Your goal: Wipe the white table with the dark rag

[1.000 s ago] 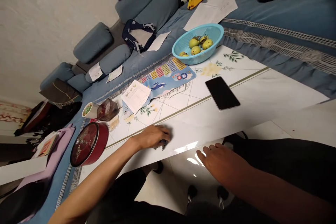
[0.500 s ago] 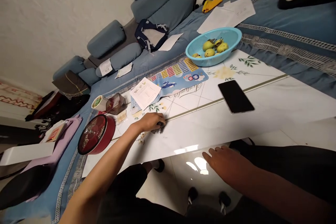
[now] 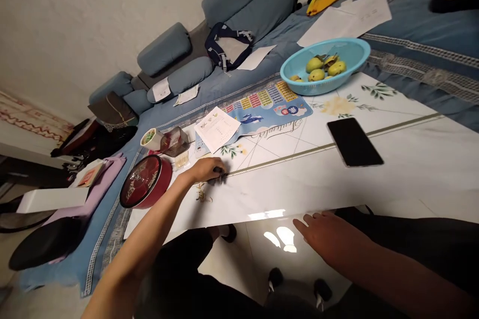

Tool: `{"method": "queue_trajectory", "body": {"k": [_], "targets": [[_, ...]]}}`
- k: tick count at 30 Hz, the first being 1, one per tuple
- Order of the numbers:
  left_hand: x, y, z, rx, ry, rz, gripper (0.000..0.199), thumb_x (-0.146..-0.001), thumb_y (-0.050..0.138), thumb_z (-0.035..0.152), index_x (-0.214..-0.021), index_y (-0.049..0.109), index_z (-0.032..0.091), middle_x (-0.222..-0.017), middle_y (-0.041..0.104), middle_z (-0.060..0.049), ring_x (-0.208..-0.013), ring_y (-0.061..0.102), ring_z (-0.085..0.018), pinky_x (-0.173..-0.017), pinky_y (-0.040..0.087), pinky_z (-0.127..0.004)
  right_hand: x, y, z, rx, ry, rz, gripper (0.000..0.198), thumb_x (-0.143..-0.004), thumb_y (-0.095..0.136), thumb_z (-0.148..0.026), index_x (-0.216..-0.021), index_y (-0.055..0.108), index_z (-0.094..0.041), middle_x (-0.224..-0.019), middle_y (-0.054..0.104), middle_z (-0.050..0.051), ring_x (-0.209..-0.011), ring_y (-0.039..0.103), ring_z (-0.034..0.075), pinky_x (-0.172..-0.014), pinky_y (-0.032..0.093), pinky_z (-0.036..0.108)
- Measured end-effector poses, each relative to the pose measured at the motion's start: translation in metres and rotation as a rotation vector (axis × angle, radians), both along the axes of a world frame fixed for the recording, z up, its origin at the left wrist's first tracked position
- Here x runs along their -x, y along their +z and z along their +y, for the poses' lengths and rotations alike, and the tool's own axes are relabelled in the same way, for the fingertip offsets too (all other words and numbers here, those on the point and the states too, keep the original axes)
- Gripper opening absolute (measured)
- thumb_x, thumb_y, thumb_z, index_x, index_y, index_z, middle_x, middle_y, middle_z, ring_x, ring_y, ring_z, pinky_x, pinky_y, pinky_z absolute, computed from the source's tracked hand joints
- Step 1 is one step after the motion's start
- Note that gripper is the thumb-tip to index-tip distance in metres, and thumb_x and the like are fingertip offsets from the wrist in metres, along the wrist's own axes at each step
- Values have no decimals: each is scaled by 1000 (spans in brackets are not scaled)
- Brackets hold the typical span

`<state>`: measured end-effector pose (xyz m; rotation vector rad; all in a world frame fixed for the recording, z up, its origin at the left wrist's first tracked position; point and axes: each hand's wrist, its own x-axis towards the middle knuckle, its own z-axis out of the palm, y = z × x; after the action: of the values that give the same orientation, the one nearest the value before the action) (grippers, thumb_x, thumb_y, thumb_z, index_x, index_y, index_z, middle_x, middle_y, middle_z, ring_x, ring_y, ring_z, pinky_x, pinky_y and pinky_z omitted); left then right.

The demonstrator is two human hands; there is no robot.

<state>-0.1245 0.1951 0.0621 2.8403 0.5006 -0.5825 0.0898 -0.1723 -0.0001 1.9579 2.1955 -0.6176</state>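
Observation:
My left hand (image 3: 208, 169) reaches over the white patterned tabletop (image 3: 258, 182), its fingers curled round a small dark grey thing (image 3: 218, 178). That thing is mostly hidden under the fingers and I cannot make out its kind. Just below the hand, a cluster of small brownish bits (image 3: 202, 193) shows on the table. Nearest to this hand are a paper sheet (image 3: 217, 129) and a small packet of thin sticks (image 3: 181, 160). My right hand (image 3: 324, 232) rests by my leg near the table's front edge, fingers stretched out, with nothing in it.
A dark red lidded round box (image 3: 145, 182), a paper cup (image 3: 150, 138) and a mesh holder (image 3: 174, 141) stand at the left. A black phone (image 3: 355, 142) lies at the right. Behind it are a blue basket (image 3: 325, 87) of green fruit and a printed mat (image 3: 275, 114).
My left hand has slid a little to the left across the table with the dark grey thing under its fingers. The view has shifted slightly. My right hand stays in place.

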Motion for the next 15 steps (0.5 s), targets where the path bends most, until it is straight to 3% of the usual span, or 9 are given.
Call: {"method": "queue_trajectory", "body": {"k": [2, 4, 7, 10, 13, 15], "targets": [[-12, -8, 4, -26, 32, -14, 33, -83, 62, 19, -108, 81, 29, -119, 77, -1, -109, 70, -23, -90, 50, -25, 1, -4, 2, -16, 14, -23, 52, -82, 55, 9, -124, 73, -15, -110, 77, 18, -100, 77, 34, -87, 53, 44], [-5, -16, 6, -31, 89, -30, 34, -82, 63, 19, -109, 81, 29, -120, 76, -1, -109, 71, -23, -91, 51, -25, 0, -10, 1, -58, 28, -48, 56, -79, 55, 10, -127, 72, -14, -107, 77, 17, -98, 77, 34, -85, 54, 44], [33, -21, 8, -32, 199, -54, 35, -81, 65, 22, -111, 82, 30, -119, 77, -2, -109, 72, -25, -93, 53, -27, -5, -27, -4, -164, 59, -59, 58, -77, 58, 7, -128, 72, -17, -103, 77, 15, -93, 77, 33, -82, 55, 43], [81, -11, 15, -13, 341, -87, 34, -78, 67, 21, -106, 84, 29, -114, 80, -2, -106, 73, -24, -96, 54, -27, -9, -48, -10, -292, 92, -54, 54, -76, 60, 4, -123, 73, -19, -101, 77, 13, -89, 76, 31, -80, 55, 41], [123, 0, 21, -116, 737, -236, 37, -84, 63, 21, -114, 83, 27, -116, 81, -2, -107, 74, -22, -99, 53, -27, -10, -66, -14, -392, 112, -14, 48, -79, 62, -1, -122, 71, -19, -100, 76, 12, -85, 74, 28, -78, 53, 38], [141, -2, 17, -239, 1024, -259, 38, -87, 62, 20, -120, 81, 24, -116, 82, -6, -108, 74, -25, -98, 54, -30, -8, -72, -15, -418, 119, 35, 43, -83, 64, -8, -124, 69, -19, -95, 75, 11, -81, 72, 25, -76, 51, 35]]}}
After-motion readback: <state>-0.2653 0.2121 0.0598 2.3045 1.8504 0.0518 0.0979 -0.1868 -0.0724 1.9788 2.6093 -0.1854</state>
